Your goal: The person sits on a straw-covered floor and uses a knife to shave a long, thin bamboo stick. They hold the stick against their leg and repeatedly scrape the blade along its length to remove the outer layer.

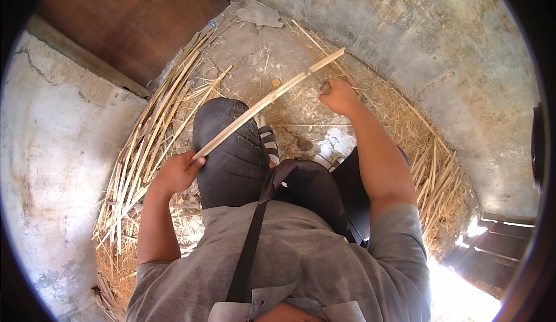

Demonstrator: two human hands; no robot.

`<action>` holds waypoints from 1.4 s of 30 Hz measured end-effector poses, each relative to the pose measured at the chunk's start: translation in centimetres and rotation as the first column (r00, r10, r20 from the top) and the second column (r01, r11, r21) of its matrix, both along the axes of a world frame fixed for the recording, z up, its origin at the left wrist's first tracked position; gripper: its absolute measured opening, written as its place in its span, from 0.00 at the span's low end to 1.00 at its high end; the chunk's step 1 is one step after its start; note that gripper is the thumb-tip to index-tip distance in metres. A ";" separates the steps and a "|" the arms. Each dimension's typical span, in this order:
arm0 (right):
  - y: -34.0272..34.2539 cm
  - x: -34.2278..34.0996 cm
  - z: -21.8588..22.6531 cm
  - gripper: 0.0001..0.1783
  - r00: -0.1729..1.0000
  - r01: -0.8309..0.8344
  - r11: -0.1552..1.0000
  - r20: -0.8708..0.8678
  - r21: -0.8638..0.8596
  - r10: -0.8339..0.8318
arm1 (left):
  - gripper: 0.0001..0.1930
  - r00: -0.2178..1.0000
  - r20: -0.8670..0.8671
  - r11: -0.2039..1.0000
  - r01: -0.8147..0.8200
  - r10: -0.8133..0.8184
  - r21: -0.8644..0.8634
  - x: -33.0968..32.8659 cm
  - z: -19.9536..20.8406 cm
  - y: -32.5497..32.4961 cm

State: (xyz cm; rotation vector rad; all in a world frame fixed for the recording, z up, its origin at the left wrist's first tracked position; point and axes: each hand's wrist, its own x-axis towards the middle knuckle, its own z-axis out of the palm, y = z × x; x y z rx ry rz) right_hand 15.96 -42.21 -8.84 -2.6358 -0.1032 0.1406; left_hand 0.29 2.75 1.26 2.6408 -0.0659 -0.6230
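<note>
A long, pale split-bamboo strip [271,97] runs from lower left to upper right across my dark-clad left knee, with joint nodes along it. My left hand [178,173] is closed around its near end. Beyond my other knee, my right hand [340,97] is closed a little below the strip's far end, apart from it. Something small and dark shows at its fingers, too small to name.
Long thin bamboo strips [152,128] lie heaped along the left wall. Shavings and more strips [405,125] pile up by the right wall [417,38]. A brown wooden panel [127,26] stands at the far left. A flat stone-like piece [260,14] lies in the far corner.
</note>
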 end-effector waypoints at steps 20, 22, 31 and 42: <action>5.9 -4.6 6.8 0.18 0.926 -0.371 0.928 -0.085 -0.033 0.367 | 0.15 0.945 0.327 0.972 -0.066 -0.011 0.224 -2.8 -2.4 -2.3; 4.7 -3.4 4.7 0.19 0.917 -0.392 0.920 -0.090 -0.020 0.388 | 0.15 0.941 0.336 0.969 -0.054 -0.031 0.241 -3.0 -2.5 -2.1; 3.9 -3.5 5.4 0.18 0.983 -0.172 0.983 -0.052 0.059 0.175 | 0.16 0.965 0.261 0.990 -0.008 -0.030 0.144 -2.1 -1.9 -1.3; 0.3 -0.7 1.4 0.18 0.999 0.048 0.996 -0.023 0.078 -0.046 | 0.20 0.994 0.112 0.997 -0.002 -0.007 0.080 -0.6 -0.8 -0.7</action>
